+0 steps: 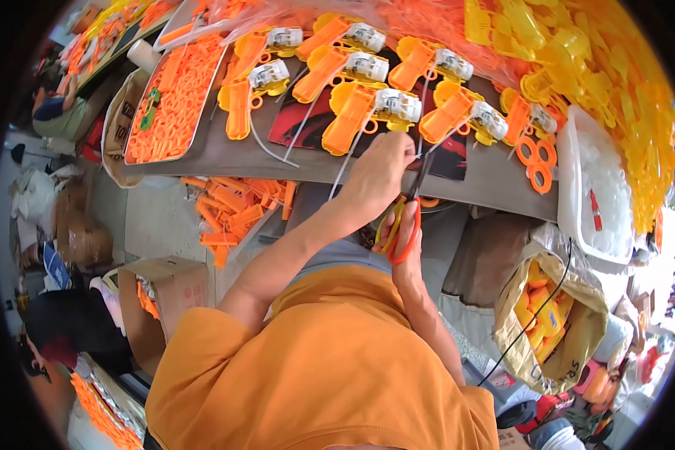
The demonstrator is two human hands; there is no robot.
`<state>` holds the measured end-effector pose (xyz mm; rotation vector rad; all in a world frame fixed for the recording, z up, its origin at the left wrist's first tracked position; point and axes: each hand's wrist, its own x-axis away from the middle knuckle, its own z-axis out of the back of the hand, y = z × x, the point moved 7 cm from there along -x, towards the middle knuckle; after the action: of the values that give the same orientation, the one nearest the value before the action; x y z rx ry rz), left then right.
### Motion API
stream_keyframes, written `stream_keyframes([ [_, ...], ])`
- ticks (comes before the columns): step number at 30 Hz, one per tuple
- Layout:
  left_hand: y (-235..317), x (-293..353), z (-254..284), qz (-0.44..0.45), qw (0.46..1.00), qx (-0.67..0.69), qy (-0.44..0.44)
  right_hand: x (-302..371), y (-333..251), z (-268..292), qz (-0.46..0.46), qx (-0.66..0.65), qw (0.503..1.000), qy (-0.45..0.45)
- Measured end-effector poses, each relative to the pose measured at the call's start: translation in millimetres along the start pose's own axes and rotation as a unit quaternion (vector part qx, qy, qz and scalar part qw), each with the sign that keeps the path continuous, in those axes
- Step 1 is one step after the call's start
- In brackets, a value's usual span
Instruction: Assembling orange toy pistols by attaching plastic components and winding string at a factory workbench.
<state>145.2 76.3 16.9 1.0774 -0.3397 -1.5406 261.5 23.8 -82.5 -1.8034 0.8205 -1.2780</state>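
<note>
My right hand is closed round the handles of a pair of scissors with red and yellow loops. Its dark blades point up toward the table's front edge, slightly apart. Beside the blades my left hand is closed in a pinch on the end of a thin white strip; its fingertips are partly hidden. Just beyond, several half-built toy guns lie in rows, such as one toy gun with an orange grip, yellow frame and whitish mechanism. Thin white strips trail from several of them.
A tray of small orange parts stands at left, a white tub of clear parts at right. Orange ring pieces lie between. Yellow shells are heaped at the back right. A sack of yellow parts and a cardboard box stand below.
</note>
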Motion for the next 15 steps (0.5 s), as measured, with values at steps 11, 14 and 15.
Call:
stream_keyframes([
  [11, -50.9, 67.7, 87.3, 0.197, 0.98, -0.022, 0.022, 29.3, 26.4, -73.9, -0.067, 0.098, 0.978, -0.172],
  [14, -44.8, 69.0, 80.9, 0.125, 0.99, -0.061, 0.034, 33.0, 29.5, -78.5, -0.032, 0.116, 0.98, -0.161],
  [15, -45.5, 69.9, 80.1, 0.124, 0.99, -0.059, 0.034, 33.9, 29.8, -79.8, -0.023, 0.117, 0.979, -0.166],
])
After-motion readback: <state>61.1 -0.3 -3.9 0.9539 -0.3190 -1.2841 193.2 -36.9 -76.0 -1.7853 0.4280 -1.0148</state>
